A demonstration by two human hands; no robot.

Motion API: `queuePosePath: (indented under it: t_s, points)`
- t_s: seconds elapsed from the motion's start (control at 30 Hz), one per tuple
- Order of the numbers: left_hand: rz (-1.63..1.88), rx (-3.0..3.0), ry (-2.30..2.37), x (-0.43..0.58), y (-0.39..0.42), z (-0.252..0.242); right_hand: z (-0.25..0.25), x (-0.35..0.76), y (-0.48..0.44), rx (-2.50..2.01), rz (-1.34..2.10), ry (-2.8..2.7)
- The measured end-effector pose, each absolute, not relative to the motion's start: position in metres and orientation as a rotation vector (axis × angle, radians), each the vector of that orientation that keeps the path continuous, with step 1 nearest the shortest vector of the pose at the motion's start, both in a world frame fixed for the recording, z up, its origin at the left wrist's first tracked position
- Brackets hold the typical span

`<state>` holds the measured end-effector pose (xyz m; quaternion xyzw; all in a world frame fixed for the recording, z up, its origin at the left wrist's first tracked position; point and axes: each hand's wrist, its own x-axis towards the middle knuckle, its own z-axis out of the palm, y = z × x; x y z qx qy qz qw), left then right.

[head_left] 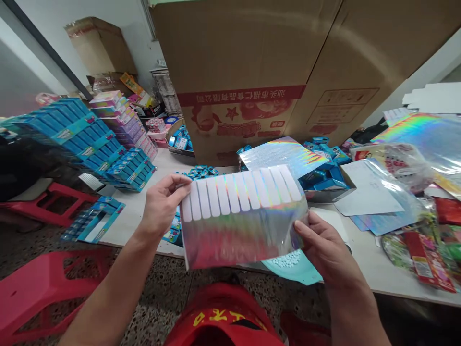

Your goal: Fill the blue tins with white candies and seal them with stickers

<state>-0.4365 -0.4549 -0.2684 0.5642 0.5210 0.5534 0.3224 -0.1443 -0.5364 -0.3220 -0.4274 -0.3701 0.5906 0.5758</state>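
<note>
A shiny holographic sticker sheet (237, 235) hangs between my two hands above the table's front edge. Its upper half bears a row of pale, rounded strips; the lower half is bare silver with rainbow glare. My left hand (163, 199) pinches the sheet's upper left corner between thumb and fingers. On the other side, my right hand (320, 240) grips the lower right edge, thumb on top. Behind it, another holographic sheet (283, 156) lies over an open carton of small blue boxes (326, 180). A turquoise tray (306, 269) with small white pieces shows partly beneath.
A large cardboard box (245, 57) stands at the table's back. Blue display boxes (82, 137) are stacked at left, beside pink and purple boxes (124, 120). More sheets (370, 187) and packets (425, 259) lie at right. Red stools (36, 283) stand on the floor at left.
</note>
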Motion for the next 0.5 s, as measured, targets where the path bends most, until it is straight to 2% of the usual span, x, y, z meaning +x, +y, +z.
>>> queuePosePath:
  t_s: [0.2, 0.33, 0.5]
  points:
    - [1.455, 1.261, 1.531, -0.506, -0.532, -0.286, -0.318, -0.198, -0.577, -0.906, 1.804, -0.980]
    - [1.408, 1.257, 1.695, -0.561, -0.579, -0.304, -0.325, -0.244, -0.588, -0.943, 1.921, -1.013]
    - [1.376, 1.754, 2.151, -0.595, -0.641, -0.307, -0.327, -0.305, -0.609, -0.896, 2.063, -1.128]
